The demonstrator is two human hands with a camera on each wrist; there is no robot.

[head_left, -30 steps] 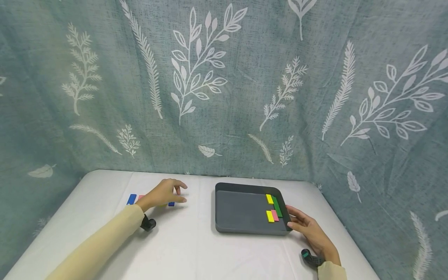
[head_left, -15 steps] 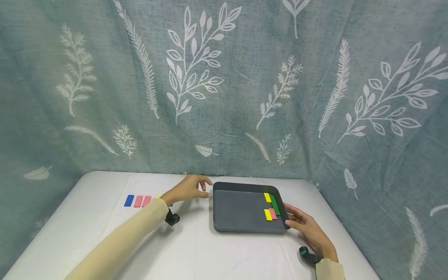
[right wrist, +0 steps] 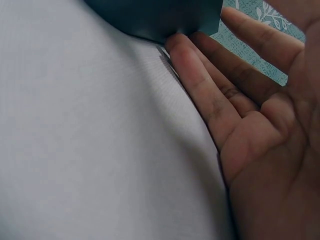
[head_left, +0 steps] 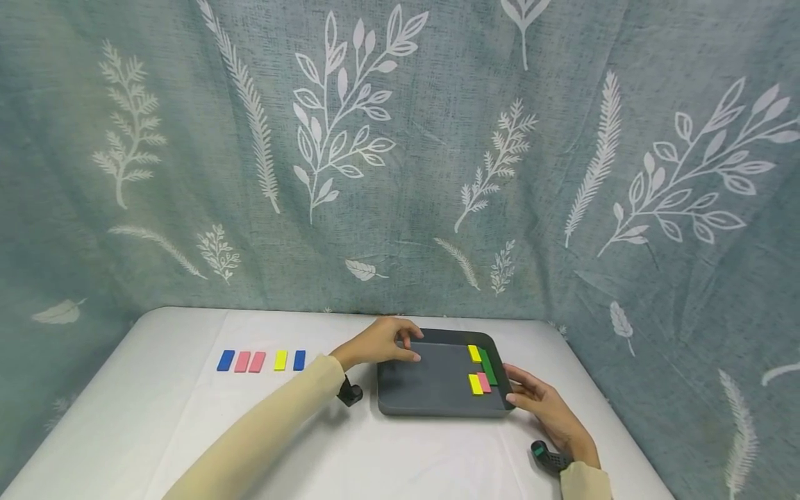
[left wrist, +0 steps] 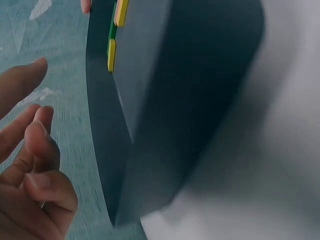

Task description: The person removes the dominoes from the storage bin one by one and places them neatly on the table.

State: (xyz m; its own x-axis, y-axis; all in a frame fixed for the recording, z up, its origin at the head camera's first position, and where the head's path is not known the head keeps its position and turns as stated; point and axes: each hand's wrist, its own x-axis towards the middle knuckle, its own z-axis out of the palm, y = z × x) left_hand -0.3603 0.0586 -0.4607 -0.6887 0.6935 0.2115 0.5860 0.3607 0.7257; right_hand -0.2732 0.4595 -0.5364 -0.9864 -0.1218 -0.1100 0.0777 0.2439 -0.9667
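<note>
A dark grey tray (head_left: 431, 412) lies on the table with several flat blocks along its right side: a yellow block (head_left: 475, 354), a green block (head_left: 488, 367), a pink block (head_left: 484, 382) and another yellow block (head_left: 476, 385). Over the tray's left part is my left hand (head_left: 381, 340), fingers loosely bent; the left wrist view shows nothing held between thumb and fingers. My right hand (head_left: 550, 413) touches the tray's right wall near the front corner. In the right wrist view its extended fingers (right wrist: 200, 80) meet the wall from outside.
Left of the tray stands a row of flat blocks: a blue block (head_left: 226, 360), two pink blocks (head_left: 242, 362), a yellow block (head_left: 280, 360) and a second blue block (head_left: 299, 360). A patterned curtain (head_left: 400, 173) hangs behind the white table (head_left: 412, 455).
My left hand has moved right from above the block row to over the tray, uncovering the row. My right hand stays at the tray's right side. The view has shifted slightly.
</note>
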